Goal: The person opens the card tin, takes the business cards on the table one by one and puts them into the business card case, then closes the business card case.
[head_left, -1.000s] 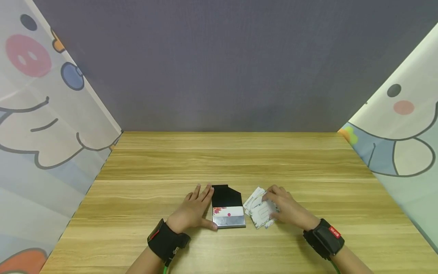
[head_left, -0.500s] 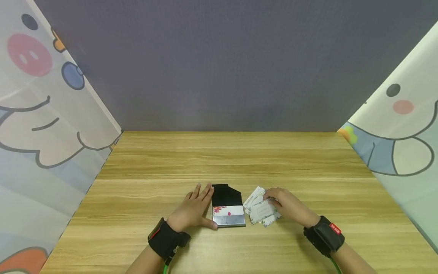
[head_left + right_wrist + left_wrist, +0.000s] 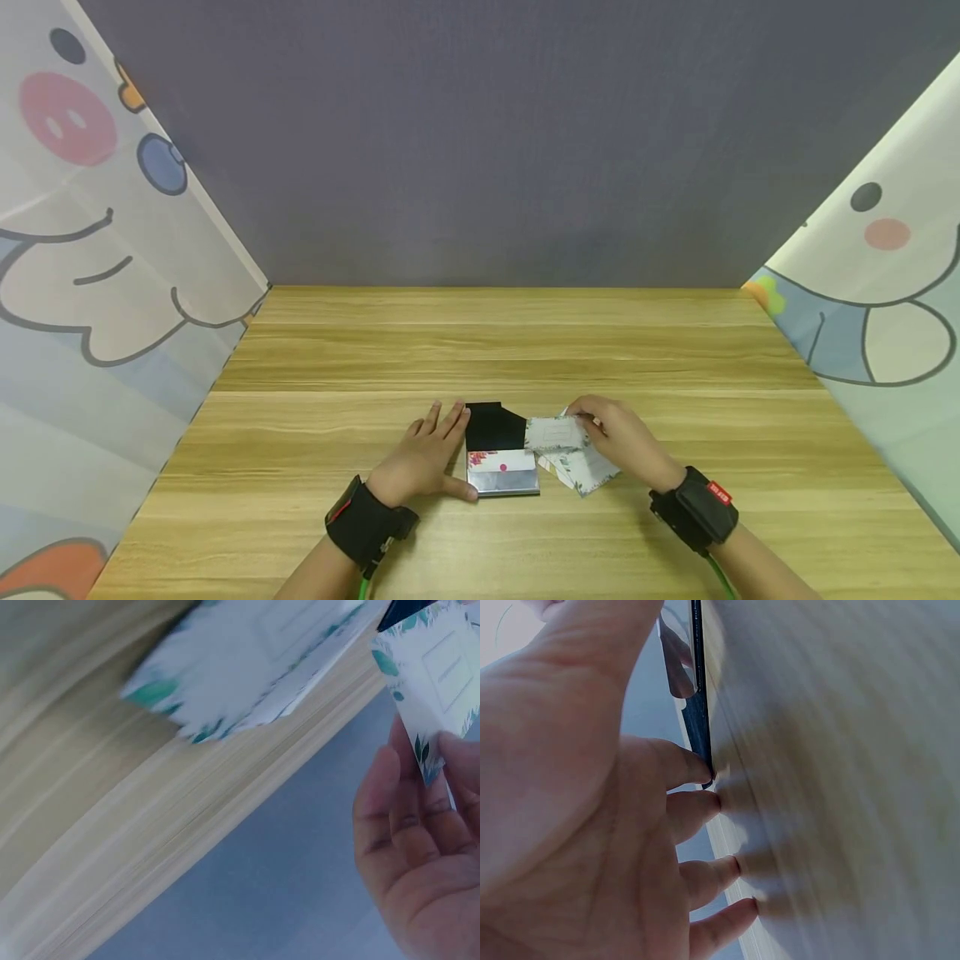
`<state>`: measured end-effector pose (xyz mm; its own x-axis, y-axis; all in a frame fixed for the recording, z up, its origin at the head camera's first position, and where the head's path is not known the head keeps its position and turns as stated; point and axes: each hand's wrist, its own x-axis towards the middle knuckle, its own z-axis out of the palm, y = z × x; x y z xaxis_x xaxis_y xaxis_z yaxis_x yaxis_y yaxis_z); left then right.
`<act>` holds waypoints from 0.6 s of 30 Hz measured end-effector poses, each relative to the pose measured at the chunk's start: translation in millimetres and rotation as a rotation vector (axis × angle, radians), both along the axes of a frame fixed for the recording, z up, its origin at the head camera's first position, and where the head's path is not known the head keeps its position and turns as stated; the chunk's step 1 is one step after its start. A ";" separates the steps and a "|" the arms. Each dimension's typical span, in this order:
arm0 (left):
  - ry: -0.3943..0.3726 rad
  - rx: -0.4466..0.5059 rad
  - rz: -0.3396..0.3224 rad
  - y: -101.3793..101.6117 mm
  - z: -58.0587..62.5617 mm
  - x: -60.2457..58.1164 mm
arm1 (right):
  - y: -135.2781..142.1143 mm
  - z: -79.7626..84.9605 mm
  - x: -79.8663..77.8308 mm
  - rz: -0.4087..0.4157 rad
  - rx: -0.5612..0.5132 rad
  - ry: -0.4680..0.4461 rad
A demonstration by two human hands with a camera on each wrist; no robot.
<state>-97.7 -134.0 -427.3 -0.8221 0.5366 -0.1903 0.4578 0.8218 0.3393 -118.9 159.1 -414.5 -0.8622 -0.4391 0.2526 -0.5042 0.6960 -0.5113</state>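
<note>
My left hand lies on the table with straight, spread fingers, touching the left side of a card case. The case lies with its black flap folded back; in its silver pocket sits a white card with pink flowers. My right hand pinches a white card with green leaf trim between thumb and fingers, its left end over the flap's right side. In the right wrist view, thumb and fingers grip the corner of that leaf-trimmed card.
Several other white cards lie loosely overlapped on the wooden table, right of the case and below my right hand. A grey panel stands behind the table, with cartoon-printed sheets at both sides.
My right hand has picked one leaf-trimmed card off the pile and moved it left and up, toward the case's flap. The left hand and the case stay put.
</note>
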 end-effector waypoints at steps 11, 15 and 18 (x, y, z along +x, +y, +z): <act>-0.005 -0.008 0.001 0.0 -1.0 -1.2 | -23.5 3.4 -2.4 0.031 -0.017 0.028; -0.003 -0.009 0.002 0.2 0.2 -0.5 | -30.7 2.8 -2.9 0.058 -0.019 0.027; 0.000 -0.010 0.003 0.4 0.3 -0.3 | -35.8 2.8 -2.5 0.070 -0.020 0.022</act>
